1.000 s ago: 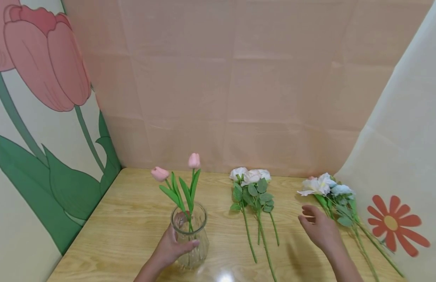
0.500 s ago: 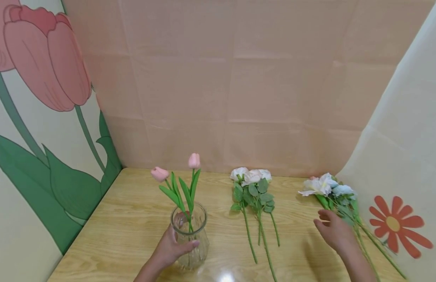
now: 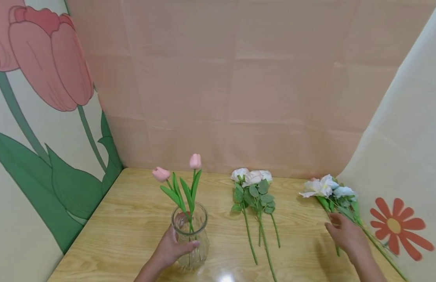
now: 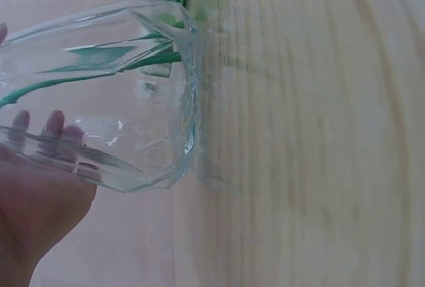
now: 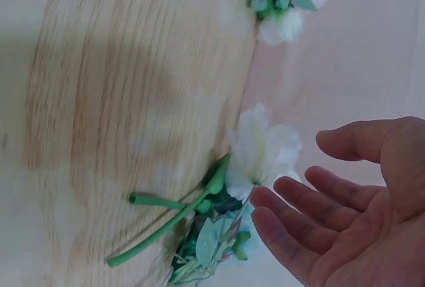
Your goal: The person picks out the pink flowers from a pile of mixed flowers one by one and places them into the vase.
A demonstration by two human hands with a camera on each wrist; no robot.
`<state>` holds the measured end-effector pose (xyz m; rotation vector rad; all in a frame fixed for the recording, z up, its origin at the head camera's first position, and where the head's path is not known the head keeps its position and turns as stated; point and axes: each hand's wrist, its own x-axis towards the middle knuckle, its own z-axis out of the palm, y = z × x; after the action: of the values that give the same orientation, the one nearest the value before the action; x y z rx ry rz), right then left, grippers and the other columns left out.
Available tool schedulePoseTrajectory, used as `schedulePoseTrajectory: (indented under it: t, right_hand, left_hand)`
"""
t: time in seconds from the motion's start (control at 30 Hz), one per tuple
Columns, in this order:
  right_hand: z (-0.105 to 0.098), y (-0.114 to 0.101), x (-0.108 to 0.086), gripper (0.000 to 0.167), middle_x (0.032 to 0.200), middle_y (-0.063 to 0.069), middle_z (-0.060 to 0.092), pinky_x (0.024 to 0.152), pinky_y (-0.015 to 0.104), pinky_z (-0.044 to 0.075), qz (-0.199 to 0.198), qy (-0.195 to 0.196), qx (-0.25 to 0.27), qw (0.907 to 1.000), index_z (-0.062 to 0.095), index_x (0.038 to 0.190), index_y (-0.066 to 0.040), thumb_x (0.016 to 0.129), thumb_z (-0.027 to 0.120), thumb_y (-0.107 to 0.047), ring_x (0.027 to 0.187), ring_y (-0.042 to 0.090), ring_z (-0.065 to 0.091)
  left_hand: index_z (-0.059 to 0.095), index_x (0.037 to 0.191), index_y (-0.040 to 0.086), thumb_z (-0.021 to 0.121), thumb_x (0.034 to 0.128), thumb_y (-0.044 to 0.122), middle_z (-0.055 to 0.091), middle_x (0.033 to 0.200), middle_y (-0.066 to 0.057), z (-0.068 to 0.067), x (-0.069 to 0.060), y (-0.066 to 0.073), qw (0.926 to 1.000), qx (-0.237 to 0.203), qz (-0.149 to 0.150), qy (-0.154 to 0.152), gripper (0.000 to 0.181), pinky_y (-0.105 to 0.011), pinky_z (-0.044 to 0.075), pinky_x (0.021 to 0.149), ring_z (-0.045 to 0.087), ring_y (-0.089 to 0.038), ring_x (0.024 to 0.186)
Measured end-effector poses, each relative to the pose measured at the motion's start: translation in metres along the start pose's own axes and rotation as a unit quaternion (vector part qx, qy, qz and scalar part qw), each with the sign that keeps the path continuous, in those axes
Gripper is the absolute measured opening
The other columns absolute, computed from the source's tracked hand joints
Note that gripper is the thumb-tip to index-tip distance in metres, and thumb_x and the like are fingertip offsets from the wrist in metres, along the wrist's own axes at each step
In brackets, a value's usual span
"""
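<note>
Left hand (image 3: 172, 244) grasps the vase (image 3: 201, 238); right hand (image 3: 348, 235), fingers released, is right of it, near flowers (image 3: 323, 187).

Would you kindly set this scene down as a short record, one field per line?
left hand: grips the vase
vase: clear glass, standing on the table
tulips: two, pink, stems inside the vase
right hand: beside the bunch, fingers loosely bent, holding nothing; contact unclear
bunch: lying at right, with white and pale blue blooms
white flowers: lying between vase and bunch
</note>
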<state>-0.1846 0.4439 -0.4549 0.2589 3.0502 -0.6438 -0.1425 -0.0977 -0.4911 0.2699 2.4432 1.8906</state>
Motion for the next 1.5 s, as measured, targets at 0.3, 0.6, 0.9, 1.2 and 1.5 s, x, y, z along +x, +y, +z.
schedulePoseTrajectory:
  t: [0.3,0.6,0.9,1.2,1.5]
  right_hand:
    - [-0.005,0.013,0.003,0.064,0.137,0.035,0.052,0.09,0.065,0.046,0.022,-0.003,-0.011,0.9997,0.042,0.141,0.009,0.101,0.052,-0.039,0.118,0.059,0.05]
    - [-0.011,0.03,0.013,0.064,0.138,0.038,0.048,0.088,0.066,0.046,0.053,-0.004,-0.032,0.9981,0.041,0.14,0.011,0.099,0.053,-0.036,0.117,0.061,0.047]
    - [-0.011,0.055,0.023,0.067,0.135,0.042,0.045,0.079,0.067,0.047,0.073,-0.002,-0.05,0.9961,0.04,0.142,0.008,0.098,0.054,-0.041,0.11,0.064,0.048]
    - [-0.005,0.069,0.035,0.062,0.132,0.042,0.044,0.088,0.068,0.045,0.139,-0.007,-0.047,0.9892,0.037,0.141,0.012,0.095,0.057,-0.025,0.112,0.06,0.047]
    - [0.001,0.087,0.042,0.062,0.121,0.04,0.048,0.084,0.065,0.048,0.163,0.001,-0.044,0.9857,0.037,0.135,0.015,0.09,0.06,-0.021,0.102,0.052,0.052]
  left_hand:
    - [0.041,0.151,0.023,0.087,0.077,0.032,0.048,0.152,-0.014,0.0,0.001,-0.001,1.0,-0.001,0.002,-0.004,0.087,-0.079,0.021,0.109,0.035,-0.047,0.143]
    - [0.041,0.151,0.023,0.087,0.0763,0.033,0.048,0.152,-0.016,0.0,0.001,0.0,1.0,0.002,0.005,-0.001,0.089,-0.079,0.021,0.109,0.035,-0.048,0.143]
    - [0.04,0.152,0.022,0.087,0.0762,0.033,0.047,0.152,-0.016,-0.001,0.001,0.001,1.0,0.002,0.003,-0.001,0.089,-0.078,0.021,0.11,0.035,-0.048,0.143]
    - [0.042,0.151,0.022,0.087,0.0769,0.03,0.049,0.151,-0.015,0.0,0.0,-0.001,1.0,-0.002,0.006,0.002,0.087,-0.078,0.021,0.11,0.036,-0.047,0.143]
    - [0.04,0.153,0.025,0.087,0.077,0.031,0.046,0.153,-0.016,-0.001,-0.001,0.002,0.9999,0.006,-0.011,0.004,0.089,-0.08,0.02,0.108,0.033,-0.05,0.143]
